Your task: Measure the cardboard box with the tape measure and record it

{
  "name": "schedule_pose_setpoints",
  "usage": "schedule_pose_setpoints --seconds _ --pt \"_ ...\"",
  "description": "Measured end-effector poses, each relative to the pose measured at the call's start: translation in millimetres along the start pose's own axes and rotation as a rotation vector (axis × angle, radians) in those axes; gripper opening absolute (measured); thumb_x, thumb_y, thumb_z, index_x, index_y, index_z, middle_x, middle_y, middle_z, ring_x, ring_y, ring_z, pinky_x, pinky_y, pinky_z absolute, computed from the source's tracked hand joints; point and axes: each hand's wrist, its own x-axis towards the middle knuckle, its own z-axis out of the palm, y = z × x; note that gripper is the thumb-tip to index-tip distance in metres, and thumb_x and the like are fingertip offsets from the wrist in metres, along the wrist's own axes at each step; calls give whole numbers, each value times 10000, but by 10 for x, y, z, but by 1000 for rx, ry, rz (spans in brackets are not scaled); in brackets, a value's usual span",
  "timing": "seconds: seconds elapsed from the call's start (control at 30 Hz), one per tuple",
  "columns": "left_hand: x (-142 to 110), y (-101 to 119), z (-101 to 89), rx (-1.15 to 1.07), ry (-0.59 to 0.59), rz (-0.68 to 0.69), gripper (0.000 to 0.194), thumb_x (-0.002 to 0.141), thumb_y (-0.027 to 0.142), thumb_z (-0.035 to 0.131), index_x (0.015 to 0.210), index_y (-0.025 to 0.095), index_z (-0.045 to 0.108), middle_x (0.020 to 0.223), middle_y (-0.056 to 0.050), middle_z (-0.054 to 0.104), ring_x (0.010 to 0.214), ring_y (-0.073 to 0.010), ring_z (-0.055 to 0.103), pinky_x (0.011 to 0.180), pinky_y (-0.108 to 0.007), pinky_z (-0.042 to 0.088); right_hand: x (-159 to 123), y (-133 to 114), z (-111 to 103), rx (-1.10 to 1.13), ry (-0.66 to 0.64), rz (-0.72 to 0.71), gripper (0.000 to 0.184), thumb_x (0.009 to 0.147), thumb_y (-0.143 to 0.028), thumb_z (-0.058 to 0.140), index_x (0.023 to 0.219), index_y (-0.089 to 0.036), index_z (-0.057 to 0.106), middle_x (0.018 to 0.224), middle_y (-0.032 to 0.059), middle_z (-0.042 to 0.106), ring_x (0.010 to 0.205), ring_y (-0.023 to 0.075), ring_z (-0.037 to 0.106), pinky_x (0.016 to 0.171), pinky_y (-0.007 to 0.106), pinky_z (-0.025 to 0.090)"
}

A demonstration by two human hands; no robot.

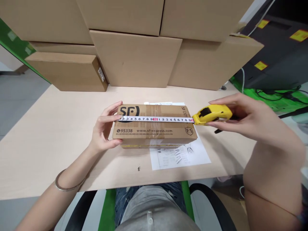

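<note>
A small cardboard box (pixel 156 132) with "SF" printing and clear packing tape lies on the table in front of me. My left hand (pixel 104 130) grips its left end, thumb low on the near side, with a finger pressing the end of the measuring blade to the top edge. At the box's right end, my right hand (pixel 243 117) holds a yellow tape measure (pixel 213 115) between thumb and fingers. Its white blade (pixel 168 119) runs out straight across the box top, reaching about the 20 mark at the case. A dark strap hangs below the case.
Partly under the box lies a printed paper sheet (pixel 180 158) on the pale wooden table (pixel 60 134). Large cardboard boxes (pixel 134 61) are stacked along the back, with a flatter box (pixel 69 72) at left. Dark equipment (pixel 279 54) and cables stand at right.
</note>
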Motion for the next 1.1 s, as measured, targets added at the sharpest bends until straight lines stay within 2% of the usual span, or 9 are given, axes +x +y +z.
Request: schedule_pose_setpoints --seconds 0.2,0.33,0.47,0.53,0.6,0.67,0.83,1.0,1.1 --pt "2 12 -9 2 -5 -18 622 717 463 831 1292 340 626 1515 -108 547 1406 -348 486 1103 -583 440 76 -1 56 18 -21 18 438 751 -402 829 1153 -340 670 1075 31 712 847 235 691 633 355 571" --pt "-2 11 -10 -5 1 -27 627 706 466 841 1282 332 632 1514 -108 547 1405 -350 489 1115 -580 435 52 -27 -32 -7 -42 19 422 762 -422 822 1142 -320 669 1090 44 716 867 233 703 639 344 578" --pt "-3 1 -19 11 -4 -11 652 706 474 847 1303 335 624 1522 -106 544 1408 -345 490 1121 -578 431 99 -207 -191 -147 -63 -15 470 749 -508 818 1154 -321 669 1021 44 746 817 221 714 621 333 560" --pt "-2 -4 -22 -9 -7 11 669 708 447 853 1321 304 625 1522 -128 541 1417 -340 481 1139 -561 417 202 -361 -165 -220 -91 -75 493 753 -569 790 1156 -316 665 938 36 753 731 209 700 562 329 523" --pt "-2 -9 -25 -27 -8 18 683 703 434 860 1327 285 627 1525 -139 537 1424 -336 473 1154 -549 403 356 -528 -10 -272 -153 -144 495 781 -594 752 1161 -292 656 814 17 734 627 189 660 511 321 474" --pt "-5 -15 -28 -29 -7 13 696 694 440 866 1330 289 627 1529 -138 533 1424 -342 472 1156 -555 399 530 -681 248 -300 -215 -217 509 814 -583 724 1205 -270 635 706 -18 684 549 164 596 487 302 417" --pt "-49 -54 -22 -47 5 -2 746 647 458 900 1322 294 625 1530 -147 528 1415 -373 480 1143 -577 410 852 -955 887 -320 -290 -416 341 892 -443 673 1146 -224 611 967 23 724 766 191 653 645 288 433" --pt "-147 -88 28 -96 60 -58 914 546 476 951 1362 367 553 1522 -123 531 1428 -389 461 1115 -571 450 933 -1082 1102 -321 -304 -496 349 966 -448 554 1210 -200 558 1080 61 713 910 233 668 753 311 452" --pt "-187 -74 48 -114 64 -143 1257 494 450 978 1534 449 272 1537 -127 504 1436 -385 450 1105 -571 452 929 -1082 1116 -281 -316 -472 387 962 -497 545 1238 -225 551 1111 52 703 959 253 674 796 338 477"
